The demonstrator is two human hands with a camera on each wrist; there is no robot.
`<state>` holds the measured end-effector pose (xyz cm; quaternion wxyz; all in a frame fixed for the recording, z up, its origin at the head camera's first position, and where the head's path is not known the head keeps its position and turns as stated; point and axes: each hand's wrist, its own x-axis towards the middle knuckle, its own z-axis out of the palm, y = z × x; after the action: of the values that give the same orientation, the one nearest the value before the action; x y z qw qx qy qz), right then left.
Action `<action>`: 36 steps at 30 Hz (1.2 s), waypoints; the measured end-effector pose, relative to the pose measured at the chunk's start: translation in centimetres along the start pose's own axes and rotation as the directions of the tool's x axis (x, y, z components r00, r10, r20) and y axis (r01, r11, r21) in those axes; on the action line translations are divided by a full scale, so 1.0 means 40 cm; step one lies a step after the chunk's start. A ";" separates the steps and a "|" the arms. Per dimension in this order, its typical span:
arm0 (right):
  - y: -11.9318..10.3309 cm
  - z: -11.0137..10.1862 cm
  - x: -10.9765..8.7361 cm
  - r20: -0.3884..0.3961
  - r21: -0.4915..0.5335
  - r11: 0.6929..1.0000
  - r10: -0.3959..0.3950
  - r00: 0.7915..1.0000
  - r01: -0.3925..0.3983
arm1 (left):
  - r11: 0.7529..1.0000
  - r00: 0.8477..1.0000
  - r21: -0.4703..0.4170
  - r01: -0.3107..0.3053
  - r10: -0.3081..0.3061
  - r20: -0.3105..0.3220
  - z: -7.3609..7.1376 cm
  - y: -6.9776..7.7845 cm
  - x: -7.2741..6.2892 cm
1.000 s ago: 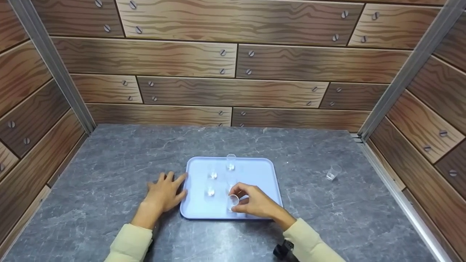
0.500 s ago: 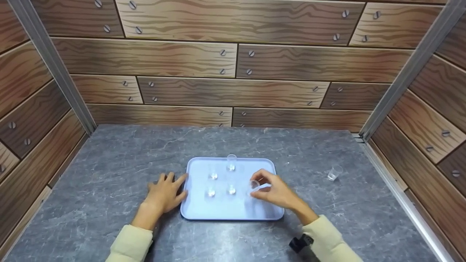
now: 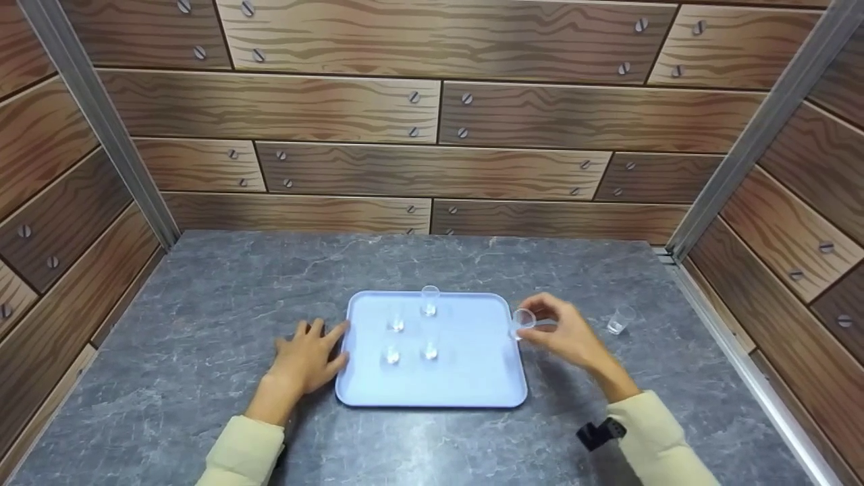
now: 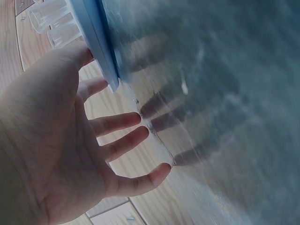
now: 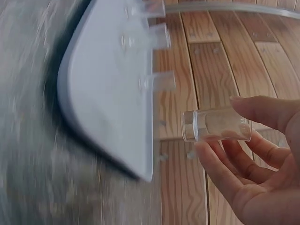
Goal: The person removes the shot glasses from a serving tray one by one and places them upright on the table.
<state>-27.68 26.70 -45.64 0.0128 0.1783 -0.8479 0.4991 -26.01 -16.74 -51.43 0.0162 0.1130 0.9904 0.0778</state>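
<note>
My right hand (image 3: 563, 334) pinches a small clear shot glass (image 5: 218, 125) between thumb and fingers, just over the right edge of the pale blue tray (image 3: 472, 378). In the right wrist view the glass hangs apart from the tray. My left hand (image 3: 305, 356) lies on the table with fingers spread, its thumb and index fingertip touching the tray's left rim (image 4: 96, 44). Several clear glasses stand upright on the tray, among them a back one (image 3: 430, 302), a left one (image 3: 395, 319) and two nearer the front, one left (image 3: 392, 354) and one right (image 3: 430, 349).
Another clear glass (image 3: 620, 320) stands on the grey marbled table (image 3: 270, 270), right of the tray and beyond my right hand. Wood-patterned walls (image 3: 432, 111) with metal corner posts (image 3: 736, 142) close in the back and sides.
My right hand has lifted the glass from the tray's front middle and carried it right and away from me to the tray's right edge. The left hand has stayed put.
</note>
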 end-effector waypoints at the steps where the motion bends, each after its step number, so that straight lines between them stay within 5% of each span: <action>1: 0.007 -0.008 0.000 -0.020 -0.007 1.000 -0.003 1.000 0.002 | 1.000 1.000 -0.002 0.001 -0.001 -0.002 0.001 -0.001 -0.001; 15: 0.093 -0.076 -0.005 -0.193 -0.022 0.994 0.098 0.976 -0.105 | 1.000 1.000 0.003 -0.001 0.001 -0.007 -0.007 -0.003 0.009; 36: 0.171 -0.101 0.016 -0.236 -0.108 0.964 0.211 0.949 -0.241 | 1.000 1.000 -0.004 0.002 -0.002 -0.013 0.004 0.003 0.000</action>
<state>-31.06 32.95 -49.25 0.0625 0.0215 -0.8878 0.4554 -25.99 -16.61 -51.59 0.0101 0.1117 0.9904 0.0807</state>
